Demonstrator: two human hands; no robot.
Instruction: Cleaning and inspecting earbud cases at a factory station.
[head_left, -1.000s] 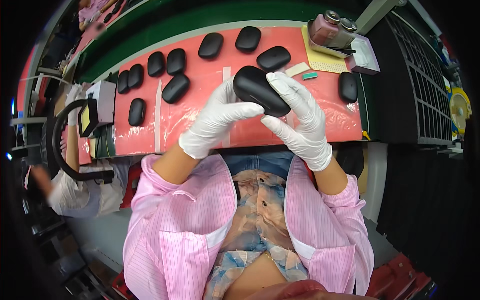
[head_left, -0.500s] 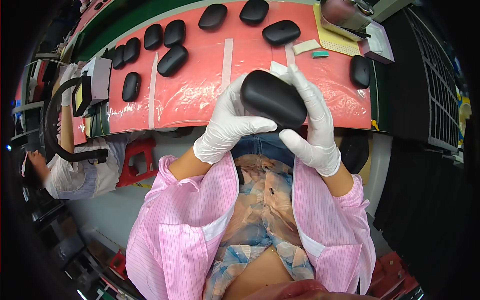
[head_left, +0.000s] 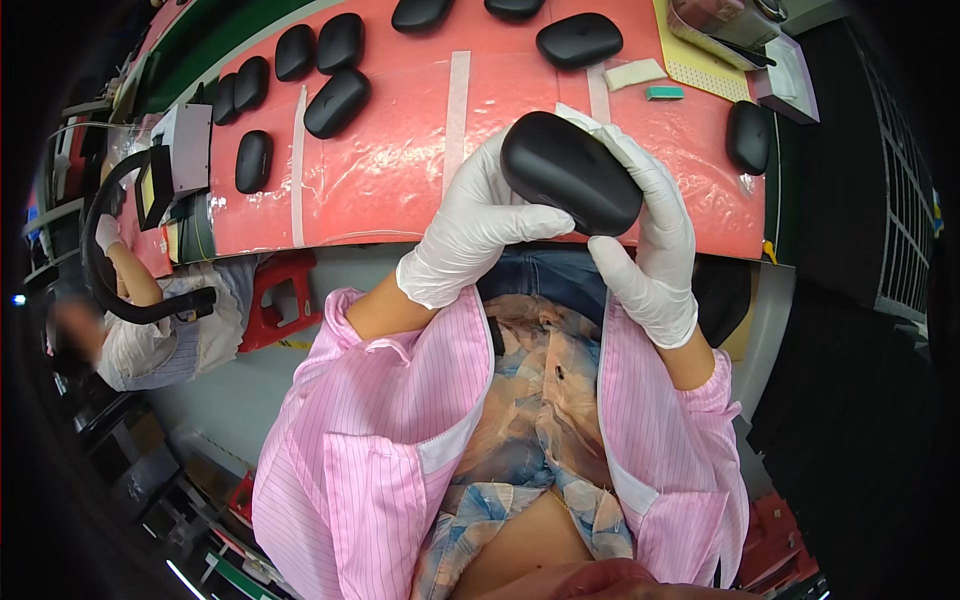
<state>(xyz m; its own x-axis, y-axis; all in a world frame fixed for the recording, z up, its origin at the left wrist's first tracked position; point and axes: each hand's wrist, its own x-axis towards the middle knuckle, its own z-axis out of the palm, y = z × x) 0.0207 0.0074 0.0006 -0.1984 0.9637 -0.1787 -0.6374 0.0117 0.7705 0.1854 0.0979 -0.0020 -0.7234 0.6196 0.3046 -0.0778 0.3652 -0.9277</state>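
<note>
The black case (head_left: 570, 175) looks like a stiff, smooth shell, probably light enough for one hand; its rounded matte surface could slide against thin gloves and may scuff if dropped. The surest hold is likely at its two ends, with thumbs low on the near side. It sits between the fingers of both hands, held up near the front of the worktop (head_left: 385, 205). The left hand (head_left: 465, 220) grasps its left end, thumb along the near edge; the right hand (head_left: 655, 240) curls round its right end, though I cannot tell whether that thumb tip presses it. Beyond the right fingers lie a pale block (head_left: 634, 74) and a small green block (head_left: 664, 93); well left of the left fingers, other black cases (head_left: 338, 103) lie loosely grouped.
</note>
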